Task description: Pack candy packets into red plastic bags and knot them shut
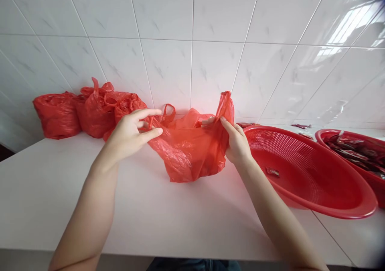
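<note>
A thin red plastic bag hangs between my hands just over the white counter, its handles upward. My right hand grips the right handle, thumb in front and fingers behind the film. At the left handle, my left hand has its thumb and fingers spread apart, with the handle loop close to the fingers. Whether the left fingers touch the loop is hard to make out. The lower part of the bag looks darker on the right; what is inside cannot be made out.
Several filled, knotted red bags stand against the tiled wall at the left. To the right is a large red perforated basket with one small packet in it. A second red basket behind it holds many dark packets.
</note>
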`<state>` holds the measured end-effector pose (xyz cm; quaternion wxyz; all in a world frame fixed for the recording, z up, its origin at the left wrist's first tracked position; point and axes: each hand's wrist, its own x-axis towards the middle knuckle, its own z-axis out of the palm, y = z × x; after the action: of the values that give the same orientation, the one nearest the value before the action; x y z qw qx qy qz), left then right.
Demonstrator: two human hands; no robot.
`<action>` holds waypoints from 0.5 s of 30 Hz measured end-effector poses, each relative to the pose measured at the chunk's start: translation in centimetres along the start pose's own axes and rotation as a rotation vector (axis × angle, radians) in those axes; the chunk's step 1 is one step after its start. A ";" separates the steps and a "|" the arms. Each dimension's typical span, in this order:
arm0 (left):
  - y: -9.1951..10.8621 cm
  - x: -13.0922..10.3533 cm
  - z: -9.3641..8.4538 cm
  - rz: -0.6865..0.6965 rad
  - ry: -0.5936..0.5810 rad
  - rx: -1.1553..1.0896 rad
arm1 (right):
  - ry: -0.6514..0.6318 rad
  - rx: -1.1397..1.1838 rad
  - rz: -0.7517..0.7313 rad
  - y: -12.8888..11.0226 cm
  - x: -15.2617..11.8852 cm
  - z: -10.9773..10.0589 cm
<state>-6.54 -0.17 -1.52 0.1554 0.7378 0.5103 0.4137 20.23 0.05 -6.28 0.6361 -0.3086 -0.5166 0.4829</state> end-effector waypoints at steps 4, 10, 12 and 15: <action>-1.7 0.5 -0.6 -0.024 -0.170 0.168 | 0.114 0.044 0.113 0.5 0.8 -0.8; -2.1 0.8 -0.6 0.028 -0.208 0.210 | 0.146 0.007 0.136 0.7 1.1 -1.1; -2.0 0.9 -0.4 0.038 -0.074 0.144 | 0.135 -0.001 0.123 0.7 1.1 -1.2; -2.2 1.3 -0.4 0.027 0.087 0.092 | 0.137 0.022 0.124 0.9 1.2 -1.5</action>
<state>-8.07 1.82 -2.17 0.0933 0.7324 0.5251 0.4234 21.37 1.68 -7.09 0.6423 -0.3655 -0.4463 0.5047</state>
